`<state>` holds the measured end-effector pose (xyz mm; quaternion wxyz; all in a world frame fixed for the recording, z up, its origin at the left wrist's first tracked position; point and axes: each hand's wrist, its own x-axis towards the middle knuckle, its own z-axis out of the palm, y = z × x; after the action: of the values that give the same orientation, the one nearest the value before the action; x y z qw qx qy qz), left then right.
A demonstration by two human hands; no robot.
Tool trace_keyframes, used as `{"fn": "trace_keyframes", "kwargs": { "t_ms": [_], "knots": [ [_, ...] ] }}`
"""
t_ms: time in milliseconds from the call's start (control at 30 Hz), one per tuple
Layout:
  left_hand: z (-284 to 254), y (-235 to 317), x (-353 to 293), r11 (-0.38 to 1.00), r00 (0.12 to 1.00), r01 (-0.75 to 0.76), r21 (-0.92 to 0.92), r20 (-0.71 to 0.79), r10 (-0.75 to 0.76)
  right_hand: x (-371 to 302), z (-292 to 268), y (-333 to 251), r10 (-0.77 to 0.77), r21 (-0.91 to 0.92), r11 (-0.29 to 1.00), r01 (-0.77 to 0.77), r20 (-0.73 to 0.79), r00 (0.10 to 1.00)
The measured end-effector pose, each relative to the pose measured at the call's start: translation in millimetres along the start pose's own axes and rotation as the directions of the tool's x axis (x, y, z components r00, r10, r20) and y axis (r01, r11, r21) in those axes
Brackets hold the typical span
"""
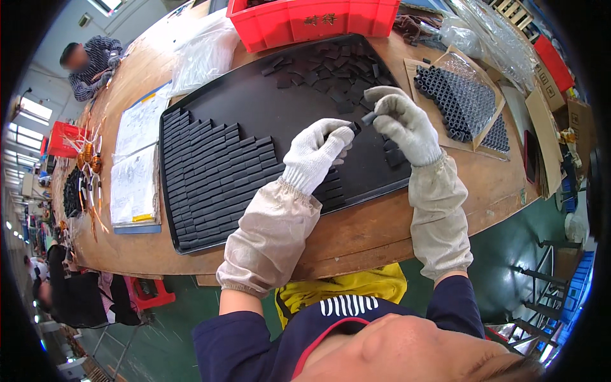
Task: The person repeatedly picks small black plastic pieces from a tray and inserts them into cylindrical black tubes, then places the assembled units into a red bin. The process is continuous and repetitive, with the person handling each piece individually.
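My left hand (318, 148), in a white knit glove, is closed on a short black sleeve (356, 128) whose end sticks out past the fingertips. Just to the right, my gloved right hand (407, 124) pinches a small dark grey cylinder (368, 118), its end close to the sleeve. Both hands are above a large black tray (254, 105). Tight rows of black pieces (216, 172) fill the tray's left and near side. Loose flat black pieces (340, 67) lie scattered over its far right part, some partly hidden by my right hand.
Beyond the tray stands a red bin (312, 24). To the right, a cardboard tray holds upright dark grey tubes (445, 102) partly under clear film. Sheets in a blue folder (135, 184) and wire bundles (89, 159) lie left. Another person (92, 67) sits at the far left.
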<state>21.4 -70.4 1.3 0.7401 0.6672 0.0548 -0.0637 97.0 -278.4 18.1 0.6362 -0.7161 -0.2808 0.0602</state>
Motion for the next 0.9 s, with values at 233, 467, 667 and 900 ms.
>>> {"fn": "trace_keyframes", "kwargs": {
  "t_ms": [233, 467, 667, 900],
  "knots": [
    [-2.4, -5.4, 1.8, 0.985, 0.996, -0.077, 0.155, 0.056, 0.069, -0.1, 0.8, 1.9, -0.053, -0.339, 0.937, 0.079, 0.086, 0.995],
    [1.3, -0.2, -0.3, 0.998, 0.999, -0.013, 0.056, 0.034, 0.011, -1.1, 6.2, -4.1, -0.244, -0.499, 0.818, 0.286, 0.150, 0.958],
    [1.0, 2.7, -0.7, 0.999, 0.998, -0.017, 0.050, 0.060, 0.014, -2.5, 7.7, -13.5, -0.244, -0.451, 0.854, 0.258, 0.090, 0.966],
    [0.3, 3.7, -0.9, 0.999, 0.995, -0.009, -0.040, 0.097, 0.013, -5.7, 7.0, -20.0, -0.306, -0.562, 0.749, 0.352, 0.178, 0.935]
  ]
}}
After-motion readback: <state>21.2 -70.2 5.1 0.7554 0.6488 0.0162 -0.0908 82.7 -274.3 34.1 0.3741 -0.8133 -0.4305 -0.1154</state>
